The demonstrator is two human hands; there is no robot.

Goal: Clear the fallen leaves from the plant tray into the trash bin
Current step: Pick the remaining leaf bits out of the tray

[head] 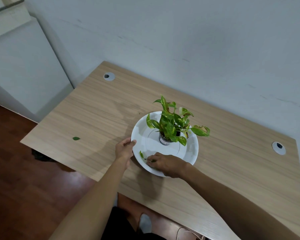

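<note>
A round white plant tray (190, 149) sits on the wooden desk with a small potted plant (171, 129) at its middle. My left hand (125, 149) grips the tray's left rim. My right hand (164, 164) reaches into the tray's near side, fingertips pinched on a small green leaf at the tray floor. Another fallen leaf (141, 154) lies in the tray just left of those fingers. One more green leaf (76, 138) lies on the desk far to the left. A dark shape (40, 155) below the desk's left edge may be the trash bin, mostly hidden.
The wooden desk (102, 108) stands against a pale wall. Two grey cable grommets (109, 76) (278, 148) sit in its top. A white cabinet (24, 66) stands at the left. Dark wood floor lies below.
</note>
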